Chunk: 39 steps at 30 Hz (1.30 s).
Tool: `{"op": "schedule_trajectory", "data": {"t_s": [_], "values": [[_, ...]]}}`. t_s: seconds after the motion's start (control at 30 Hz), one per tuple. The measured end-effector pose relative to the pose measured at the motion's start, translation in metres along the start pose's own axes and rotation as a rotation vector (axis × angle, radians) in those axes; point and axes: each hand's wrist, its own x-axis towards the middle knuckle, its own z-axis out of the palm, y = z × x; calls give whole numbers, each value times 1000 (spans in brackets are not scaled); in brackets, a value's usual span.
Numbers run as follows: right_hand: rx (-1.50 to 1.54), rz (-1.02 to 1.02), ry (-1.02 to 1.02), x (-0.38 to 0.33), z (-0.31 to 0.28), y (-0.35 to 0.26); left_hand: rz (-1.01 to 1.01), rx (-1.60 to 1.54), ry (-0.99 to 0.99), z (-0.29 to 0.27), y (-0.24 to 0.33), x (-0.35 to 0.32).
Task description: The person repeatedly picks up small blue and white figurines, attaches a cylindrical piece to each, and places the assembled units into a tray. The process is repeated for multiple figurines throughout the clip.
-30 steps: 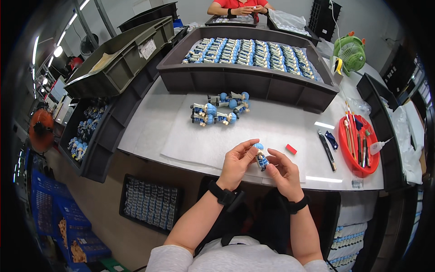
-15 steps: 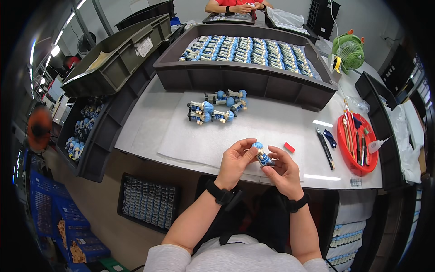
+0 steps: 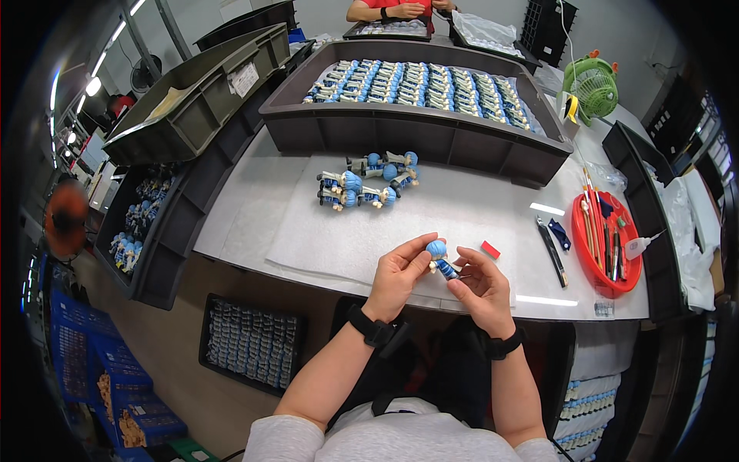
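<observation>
Between my two hands, above the table's front edge, is a small blue-haired figurine (image 3: 444, 266) in a blue-and-white outfit. My left hand (image 3: 398, 279) pinches it at the head with thumb and fingers. My right hand (image 3: 483, 291) grips the lower end, at the legs. Farther off, several like figurines (image 3: 358, 191) lie in a loose group on a white sheet (image 3: 308, 231). To the right of my right hand lies a small red block (image 3: 490, 249).
A big dark tray (image 3: 416, 127) with rows of figurines stands at the back. At right are a red basket (image 3: 603, 286) of brushes and pens, a cutter knife (image 3: 551, 251) and a green fan (image 3: 593, 88). Figurine crates stand left (image 3: 173, 254) and below. Across the table, a person in red works.
The figurine has turned a little between my fingers, its head tipping more upright and its front showing more. The person across has shifted their hands slightly apart.
</observation>
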Motion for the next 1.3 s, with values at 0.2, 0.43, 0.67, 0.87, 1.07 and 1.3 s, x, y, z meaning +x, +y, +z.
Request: {"op": "schedule_trajectory", "data": {"t_s": [0.2, 0.43, 0.67, 0.87, 1.07, 1.3], "values": [[-143, -83, 11, 2, -1, 1, 73, 162, -38, -1, -1, -2], [-157, -75, 35, 2, 1, 2, 99, 126, -10, -4, -5, 0], [-156, -28, 39, 2, 1, 4, 88, 118, -67, -4, -2, -1], [-138, -34, 36, 2, 1, 3, 73, 88, -48, -3, -2, -1], [-140, -31, 35, 2, 0, 3, 86, 97, -27, -1, -3, -1], [-130, -61, 58, 2, 2, 3, 105, 121, -5, -2, -5, -1]]}}
